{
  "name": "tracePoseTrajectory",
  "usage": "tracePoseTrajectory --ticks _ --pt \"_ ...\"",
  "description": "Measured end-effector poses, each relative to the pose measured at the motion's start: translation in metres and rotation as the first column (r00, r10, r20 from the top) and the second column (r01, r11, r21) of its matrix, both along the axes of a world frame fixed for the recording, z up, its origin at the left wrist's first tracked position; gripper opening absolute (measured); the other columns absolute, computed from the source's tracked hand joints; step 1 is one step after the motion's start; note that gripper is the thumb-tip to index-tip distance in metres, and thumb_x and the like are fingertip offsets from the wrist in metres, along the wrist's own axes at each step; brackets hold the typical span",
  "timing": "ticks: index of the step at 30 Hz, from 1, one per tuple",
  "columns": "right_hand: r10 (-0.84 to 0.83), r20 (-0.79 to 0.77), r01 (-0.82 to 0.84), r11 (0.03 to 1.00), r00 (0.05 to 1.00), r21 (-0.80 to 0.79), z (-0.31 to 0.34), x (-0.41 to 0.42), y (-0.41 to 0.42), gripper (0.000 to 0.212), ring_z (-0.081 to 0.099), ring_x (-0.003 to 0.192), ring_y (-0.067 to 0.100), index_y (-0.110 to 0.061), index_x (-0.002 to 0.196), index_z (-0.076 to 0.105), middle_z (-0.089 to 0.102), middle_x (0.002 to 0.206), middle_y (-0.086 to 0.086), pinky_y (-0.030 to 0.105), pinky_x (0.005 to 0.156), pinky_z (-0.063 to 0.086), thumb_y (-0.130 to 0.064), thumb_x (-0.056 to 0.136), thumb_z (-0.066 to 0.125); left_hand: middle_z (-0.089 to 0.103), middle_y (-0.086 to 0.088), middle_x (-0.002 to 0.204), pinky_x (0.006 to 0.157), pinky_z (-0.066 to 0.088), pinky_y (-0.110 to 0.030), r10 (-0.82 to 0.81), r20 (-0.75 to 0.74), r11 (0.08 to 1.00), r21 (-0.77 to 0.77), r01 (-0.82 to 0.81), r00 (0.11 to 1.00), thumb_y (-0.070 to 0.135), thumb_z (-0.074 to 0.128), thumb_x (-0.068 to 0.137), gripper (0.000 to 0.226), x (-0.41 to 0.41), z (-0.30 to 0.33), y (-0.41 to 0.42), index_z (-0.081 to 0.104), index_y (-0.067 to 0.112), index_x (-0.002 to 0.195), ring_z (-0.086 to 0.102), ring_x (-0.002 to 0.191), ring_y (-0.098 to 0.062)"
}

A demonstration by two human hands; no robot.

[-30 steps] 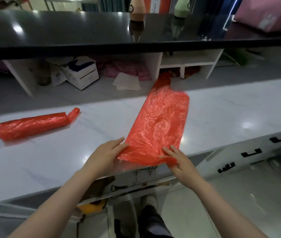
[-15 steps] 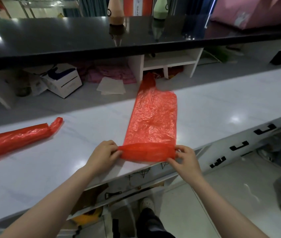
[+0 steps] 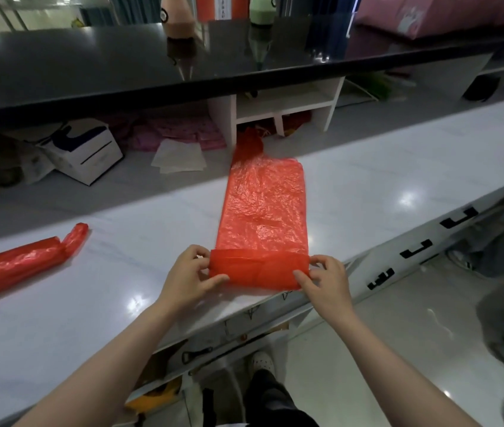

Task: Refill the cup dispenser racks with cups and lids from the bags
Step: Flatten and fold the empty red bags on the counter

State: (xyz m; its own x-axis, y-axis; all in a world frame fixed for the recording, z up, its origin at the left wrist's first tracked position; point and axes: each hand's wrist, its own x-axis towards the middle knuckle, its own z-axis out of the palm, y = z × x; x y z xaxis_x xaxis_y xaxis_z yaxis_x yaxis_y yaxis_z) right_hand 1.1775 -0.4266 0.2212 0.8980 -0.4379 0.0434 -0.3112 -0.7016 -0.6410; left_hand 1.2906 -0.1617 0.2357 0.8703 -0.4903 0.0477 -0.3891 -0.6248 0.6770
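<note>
Two bare hands reach out over the near edge of a shiny white counter top [image 3: 59, 303]. The left hand [image 3: 187, 280] pinches the left end of a folded strip of a flat, thin red plastic bag [image 3: 263, 211]. The right hand [image 3: 326, 282] pinches the right end of the same strip, with the fingers curled round the plastic. The fold lies between the two hands, and it runs from left to right.

There are two red plastic bags on the counter. The flat one lies long, going from near to far. Its near end is folded over at the hands, and its far end narrows to a bunched tip that points to the far side. The rest of the bag lies flat on the counter, beyond the hands.

The second one, a rolled-up red plastic bag [image 3: 19, 263], lies well apart on the left. It is long and thin, and its loose end points right and a bit far.

Farther back, a lower grey shelf holds one white cardboard box with a blue mark [image 3: 90, 152] and some pale paper sheets [image 3: 180, 155]. Above it runs a long black glossy counter [image 3: 90, 66].
</note>
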Motion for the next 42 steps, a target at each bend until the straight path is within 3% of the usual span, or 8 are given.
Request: tracePoseTrajectory --ticks 12,18,21,25,29,34,38,42 --pt "-0.095 -0.076 0.077 0.973 0.993 -0.217 -0.001 -0.006 -0.001 0.037 0.028 0.134 0.027 -0.027 0.059 0.073 0.051 0.136 0.000 0.044 0.111 0.021 -0.048 0.087 0.062 0.056 -0.007 0.087 0.077 0.043 -0.037 0.111 0.085 0.914 0.383 -0.135 0.990 0.046 0.034 0.100 0.057 0.000 0.009 -0.035 0.069 0.005 0.078 0.053 0.091 -0.026" --pt "-0.093 -0.101 0.072 0.978 0.991 -0.195 0.002 -0.005 -0.001 0.037 0.023 0.138 0.025 -0.026 0.063 0.073 0.047 0.141 0.000 0.045 0.114 0.017 -0.046 0.090 0.058 0.044 -0.016 0.142 0.106 0.036 -0.046 -0.078 0.462 0.989 0.148 0.010 0.883 0.024 0.052 0.092 0.039 -0.011 0.013 -0.037 0.055 0.011 0.128 0.043 0.128 -0.035" --pt "-0.121 -0.097 0.093 0.962 0.988 -0.256 0.005 -0.006 0.001 0.028 0.021 0.141 0.026 -0.025 0.081 0.072 0.044 0.144 0.001 0.046 0.116 0.015 -0.049 0.089 0.058 0.028 -0.007 0.154 0.117 0.011 -0.048 -0.502 0.394 0.845 0.415 0.338 0.770 0.043 0.034 0.094 0.056 -0.009 0.012 -0.035 0.040 0.019 0.144 0.025 0.143 -0.031" --pt "0.184 0.005 -0.165 0.896 0.983 -0.412 0.008 -0.010 0.001 0.079 0.014 0.146 0.024 -0.024 0.142 0.039 0.027 0.155 -0.001 0.052 0.117 0.012 -0.066 0.078 0.056 -0.007 0.014 0.157 0.111 -0.019 -0.025 -0.457 0.181 0.815 0.478 0.328 0.871 0.059 0.029 0.095 0.065 -0.013 -0.008 -0.028 0.004 0.038 0.151 -0.014 0.146 -0.013" --pt "0.419 -0.260 -0.493 0.725 0.870 -0.482 0.004 -0.017 -0.004 0.083 0.011 0.147 0.019 -0.029 0.149 0.029 0.021 0.156 -0.008 0.049 0.117 -0.001 -0.057 0.079 0.063 0.004 0.014 0.159 0.113 -0.007 -0.022 -0.437 0.170 0.847 0.407 0.341 0.883 0.061 0.039 0.092 0.070 -0.011 -0.008 -0.026 0.011 0.037 0.152 0.000 0.147 -0.011" --pt "0.301 0.015 -0.286 0.920 0.954 -0.268 0.003 -0.021 -0.009 0.042 0.045 0.133 0.021 -0.017 0.125 0.063 0.058 0.134 0.000 0.050 0.114 0.028 -0.015 0.083 0.070 0.046 0.020 0.139 0.103 0.036 -0.023 -0.311 0.181 0.936 0.231 0.267 0.933 0.062 0.056 0.079 0.064 -0.014 -0.007 -0.020 0.040 0.039 0.137 0.043 0.126 -0.001" --pt "0.134 0.107 -0.128 0.990 0.985 -0.059 0.009 -0.016 -0.011 0.027 0.050 0.120 0.016 -0.017 0.108 0.072 0.067 0.113 -0.008 0.037 0.104 0.036 -0.010 0.082 0.070 0.062 0.033 0.089 0.060 0.044 -0.013 -0.081 0.063 0.996 -0.032 0.083 0.995 0.039 0.060 0.085 0.017 -0.016 -0.001 -0.021 0.057 0.048 0.099 0.058 0.083 0.010" --pt "-0.031 0.093 0.024 0.997 0.995 0.076 0.014 -0.005 -0.009 0.007 0.053 0.094 0.014 -0.025 0.082 0.070 0.060 0.080 -0.019 0.030 0.076 0.038 -0.026 0.088 0.066 0.068 0.030 0.086 0.062 0.049 -0.010 0.112 -0.168 0.957 -0.248 -0.152 0.979 0.030 0.063 0.089 0.020 -0.014 0.002 -0.029 0.065 0.050 0.087 0.063 0.080 0.010"
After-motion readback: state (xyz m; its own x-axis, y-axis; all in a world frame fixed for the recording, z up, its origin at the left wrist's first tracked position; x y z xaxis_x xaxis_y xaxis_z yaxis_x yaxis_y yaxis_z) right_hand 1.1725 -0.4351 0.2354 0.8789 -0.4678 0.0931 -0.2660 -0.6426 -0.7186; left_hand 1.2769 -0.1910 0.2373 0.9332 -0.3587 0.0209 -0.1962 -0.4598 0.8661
